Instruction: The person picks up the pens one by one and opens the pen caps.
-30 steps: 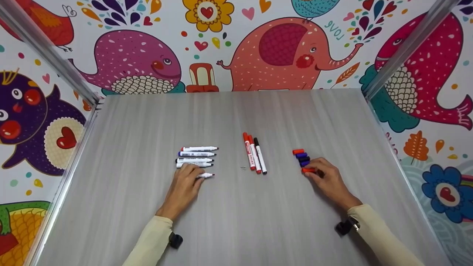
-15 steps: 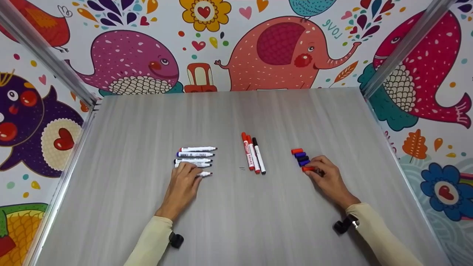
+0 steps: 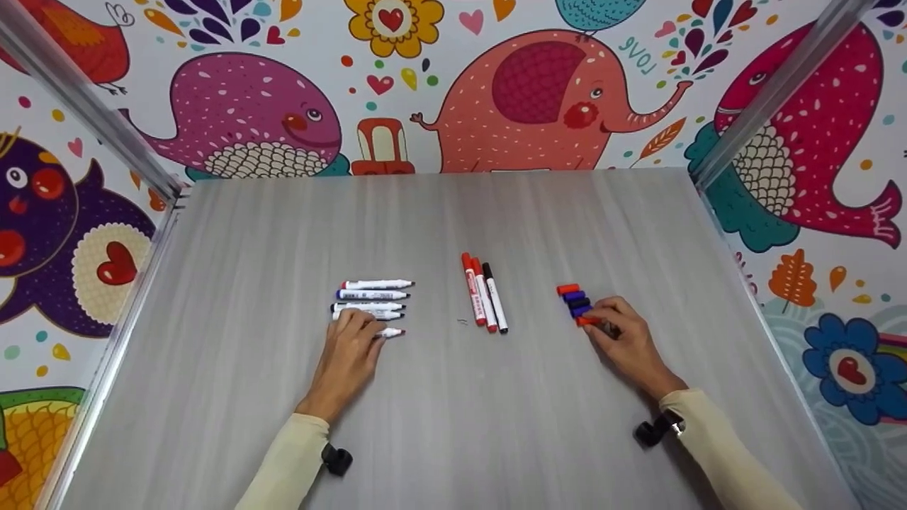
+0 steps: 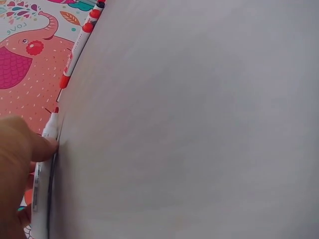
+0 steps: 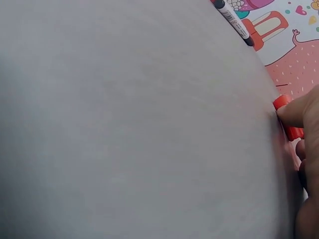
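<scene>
- Red-tipped uncapped marker (image 3: 393, 332) pinched between thumb and fingers of left hand (image 3: 346, 354); tip pointed toward the table's middle.
- Four other uncapped markers (image 3: 373, 295) laid in a row just beyond it, partly covered by the hand.
- Near red cap (image 3: 585, 321) pinched by thumb and fingers of right hand (image 3: 627, 341), at the near end of a row of four other caps (image 3: 579, 302).
- Three capped markers (image 3: 483, 294), two red and one black, placed between the hands on the table (image 3: 453, 411).
</scene>
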Tool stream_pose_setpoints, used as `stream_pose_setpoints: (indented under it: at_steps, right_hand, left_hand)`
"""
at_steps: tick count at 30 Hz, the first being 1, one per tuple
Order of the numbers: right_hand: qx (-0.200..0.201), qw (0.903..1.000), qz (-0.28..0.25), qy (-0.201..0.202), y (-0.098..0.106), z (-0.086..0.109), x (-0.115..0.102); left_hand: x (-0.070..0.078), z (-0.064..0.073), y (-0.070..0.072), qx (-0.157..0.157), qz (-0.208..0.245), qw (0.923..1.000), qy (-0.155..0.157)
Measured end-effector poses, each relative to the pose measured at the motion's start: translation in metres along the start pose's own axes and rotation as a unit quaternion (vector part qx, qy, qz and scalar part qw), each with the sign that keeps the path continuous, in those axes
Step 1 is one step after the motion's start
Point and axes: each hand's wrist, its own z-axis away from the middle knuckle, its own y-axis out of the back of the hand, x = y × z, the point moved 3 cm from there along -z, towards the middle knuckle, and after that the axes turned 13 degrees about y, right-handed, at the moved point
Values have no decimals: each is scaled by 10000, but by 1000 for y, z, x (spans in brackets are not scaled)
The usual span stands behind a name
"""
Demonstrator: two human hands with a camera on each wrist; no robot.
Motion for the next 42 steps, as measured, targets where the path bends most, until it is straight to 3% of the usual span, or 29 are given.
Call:
stream_pose_setpoints:
  at_steps: [7, 14, 22, 32, 38, 42]
  right_hand:
    - [2, 10000, 54, -12, 0, 7, 14]
    - [-16, 10000, 34, -84, 1, 11, 15]
    - [112, 9998, 179, -44, 0, 5, 6]
    - [113, 9996, 239, -82, 2, 3, 1]
    - [143, 9996, 230, -60, 3, 0, -6]
    - [179, 9997, 142, -103, 3, -3, -13]
  left_hand:
    - [2, -2, 3, 38, -99, 9999, 20]
    - [1, -2, 2, -7, -79, 9999, 89]
    - [1, -2, 3, -56, -89, 9994, 315]
    - [1, -2, 0, 143, 22, 9997, 191]
    - [1, -2, 0, 149, 2, 9997, 184]
    - [1, -2, 2, 118, 215, 9993, 271]
